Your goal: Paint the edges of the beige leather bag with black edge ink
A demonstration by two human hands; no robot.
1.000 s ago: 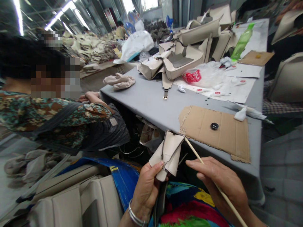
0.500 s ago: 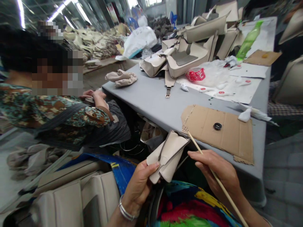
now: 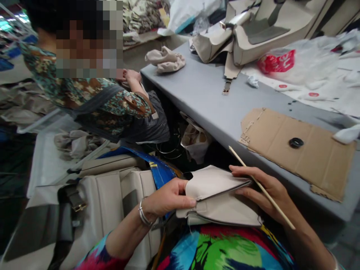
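Observation:
My left hand, with a silver bangle on its wrist, grips the left edge of a folded beige leather piece that lies flat over my lap. My right hand rests against the piece's right edge, fingers closed round a thin wooden stick that points up and left towards the grey table. A flap of the piece is lifted between the two hands.
A cardboard sheet with a black ring lies on the table's near edge. Beige bag parts, a red-printed plastic bag and a crumpled cloth sit further back. A person in a patterned top sits at left. Beige panels lie beside my left knee.
The leather piece has come down from upright to flat on my lap. Both hands lowered with it, and the view tilted down and nearer.

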